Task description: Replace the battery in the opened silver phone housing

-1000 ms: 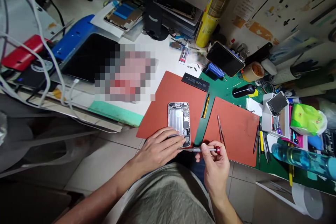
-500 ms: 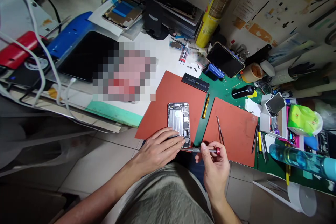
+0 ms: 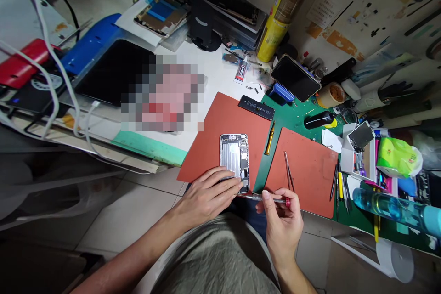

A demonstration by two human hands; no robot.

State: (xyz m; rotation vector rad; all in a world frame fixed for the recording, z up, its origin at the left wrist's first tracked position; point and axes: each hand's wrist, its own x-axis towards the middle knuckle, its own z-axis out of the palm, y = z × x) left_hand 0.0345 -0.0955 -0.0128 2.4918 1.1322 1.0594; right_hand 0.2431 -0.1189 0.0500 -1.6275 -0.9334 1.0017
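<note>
While the left hand (image 3: 210, 195) lies back up, its forearm slanting in from the lower left, the fingers stretch close together over the lower end of an opened phone (image 3: 230, 154) on the left-hand red mat (image 3: 203, 147). From here its thumb is hidden, so I can't tell whether that grip closes on the phone. The right hand (image 3: 284, 218), forearm angled upward, has its grip clamped around a screwdriver (image 3: 257, 197), nearly level, tip close by the phone's bottom edge.

Phone (image 3: 234, 154) on left mat (image 3: 203, 158), tweezers (image 3: 288, 165) on right mat (image 3: 315, 183).
</note>
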